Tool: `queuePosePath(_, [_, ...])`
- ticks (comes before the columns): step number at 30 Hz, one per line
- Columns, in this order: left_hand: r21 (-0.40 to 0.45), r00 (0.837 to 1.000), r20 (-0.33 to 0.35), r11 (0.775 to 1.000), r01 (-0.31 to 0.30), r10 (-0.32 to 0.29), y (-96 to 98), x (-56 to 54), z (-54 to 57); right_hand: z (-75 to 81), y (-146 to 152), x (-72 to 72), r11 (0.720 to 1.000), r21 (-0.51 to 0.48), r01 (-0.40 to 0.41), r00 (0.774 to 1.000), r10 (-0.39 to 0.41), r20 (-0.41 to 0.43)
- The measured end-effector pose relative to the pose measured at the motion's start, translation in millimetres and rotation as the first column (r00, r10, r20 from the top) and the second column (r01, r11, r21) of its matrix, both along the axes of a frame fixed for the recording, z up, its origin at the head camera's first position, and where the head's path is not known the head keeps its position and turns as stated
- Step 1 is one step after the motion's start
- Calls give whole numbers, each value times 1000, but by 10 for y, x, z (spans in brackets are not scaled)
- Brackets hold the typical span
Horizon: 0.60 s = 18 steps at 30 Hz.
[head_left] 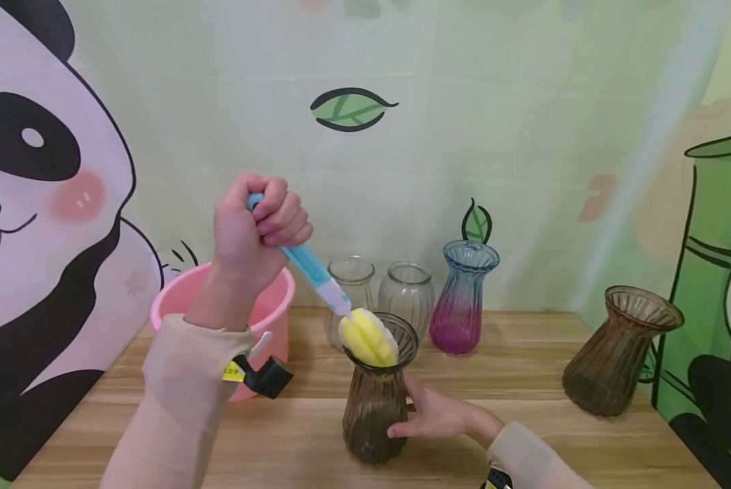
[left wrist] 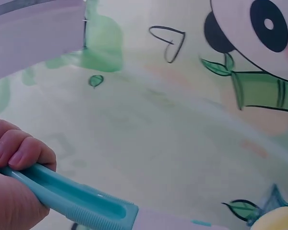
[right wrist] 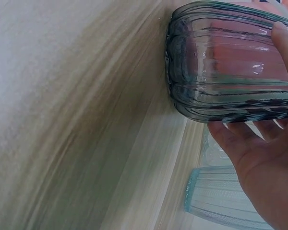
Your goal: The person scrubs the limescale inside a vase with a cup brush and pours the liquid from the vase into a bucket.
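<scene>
My left hand grips the light-blue handle of a sponge cleaning brush, pointing down and to the right. Its yellow-and-white sponge head sits at the mouth of a smoky grey ribbed glass vase, overlapping the rim. Around the vase's lower right side, my right hand holds it upright on the table, thumb in front. From the right wrist, the vase's thick fluted base shows between thumb and fingers. In the left wrist view, fingers wrap the handle.
A pink bucket stands to the left, behind my left forearm. Behind the vase are two clear glass vases and a blue-to-magenta vase. A brown ribbed vase stands at the right of the wooden table.
</scene>
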<state>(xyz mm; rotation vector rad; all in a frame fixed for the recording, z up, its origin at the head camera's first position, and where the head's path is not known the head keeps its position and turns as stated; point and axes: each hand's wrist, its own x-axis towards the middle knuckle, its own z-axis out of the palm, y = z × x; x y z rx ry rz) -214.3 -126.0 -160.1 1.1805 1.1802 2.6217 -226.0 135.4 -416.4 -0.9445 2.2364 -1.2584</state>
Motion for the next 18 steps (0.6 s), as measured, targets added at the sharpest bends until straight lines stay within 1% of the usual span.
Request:
queuePosePath(2, [92, 999, 9, 995, 32, -33, -103, 50, 50, -1, -3, 5, 1000, 1, 6, 1000, -6, -5])
queuePosePath(3, [147, 999, 14, 988, 50, -52, -167, 81, 76, -1, -3, 7, 1000, 1, 11, 1000, -11, -5])
queuePosePath(4, [210, 997, 18, 975, 75, -81, -243, 115, 96, -2, -2, 8, 1000, 3, 14, 1000, -14, -8])
queuePosePath(5, [273, 994, 19, 957, 98, -107, -326, 154, 108, -3, -1, 9, 1000, 6, 18, 1000, -18, -11])
queuePosePath(7, [368, 993, 13, 924, 105, -118, -501, 238, 103, -7, 1, 9, 1000, 4, 22, 1000, -22, -21])
queuePosePath(10, [488, 990, 28, 867, 106, -137, -766, 372, 22, -17, 6, 7, 1000, -9, 17, 999, -18, -35])
queuePosePath(12, [535, 990, 34, 839, 99, -139, -917, 443, -52, -22, 9, 7, 1000, -18, 17, 999, -18, -40])
queuePosePath(14, [549, 991, 35, 831, 92, -133, -1034, 493, -127, -26, 7, 8, 1000, -21, 21, 999, -22, -45])
queuePosePath(15, [542, 990, 33, 835, 95, -134, -1080, 509, -163, -27, 3, 8, 999, -25, 22, 999, -23, -42])
queuePosePath(16, [527, 990, 32, 844, 99, -136, -1116, 517, -199, -30, -3, 7, 999, -26, 23, 999, -24, -41])
queuePosePath(18, [471, 990, 20, 875, 116, -142, -1160, 507, -267, -33, -13, 7, 999, -32, 19, 999, -21, -43])
